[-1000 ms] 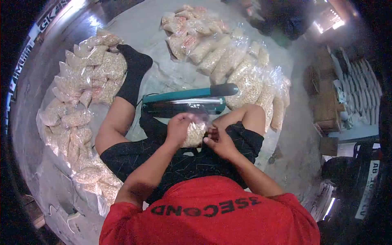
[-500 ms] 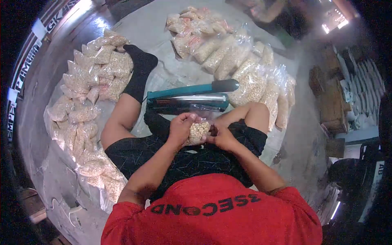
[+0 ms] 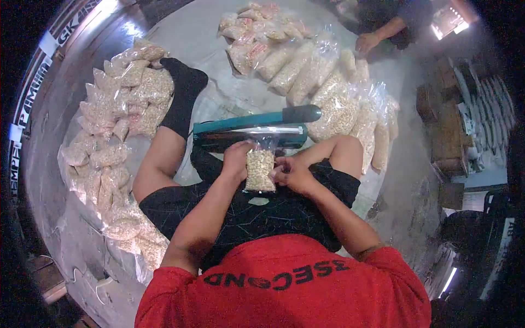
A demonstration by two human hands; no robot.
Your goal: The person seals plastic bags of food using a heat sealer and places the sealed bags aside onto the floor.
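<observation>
A small clear plastic bag of pale beans (image 3: 260,170) stands upright over my lap, its unfilled top sticking up. My left hand (image 3: 236,160) is closed on the bag's upper left edge. At the right side, the fingers of my right hand (image 3: 295,174) pinch the bag's edge. Just beyond the bag lies a teal heat sealer (image 3: 240,123) with a black handle end, between my legs. The bag's top overlaps the sealer's near edge in view. A small pale scrap (image 3: 258,201) rests on my dark shorts.
Filled bean bags (image 3: 109,109) are heaped along my left. More filled bags (image 3: 306,68), some larger, curve from the front to my right knee. Another person's hand (image 3: 368,42) is near the far right bags. Wooden crates (image 3: 448,136) stand at the right.
The bag has turned upright and its filled part shows more fully. My left hand has shifted slightly left. The other person's hand has come down beside the far bags.
</observation>
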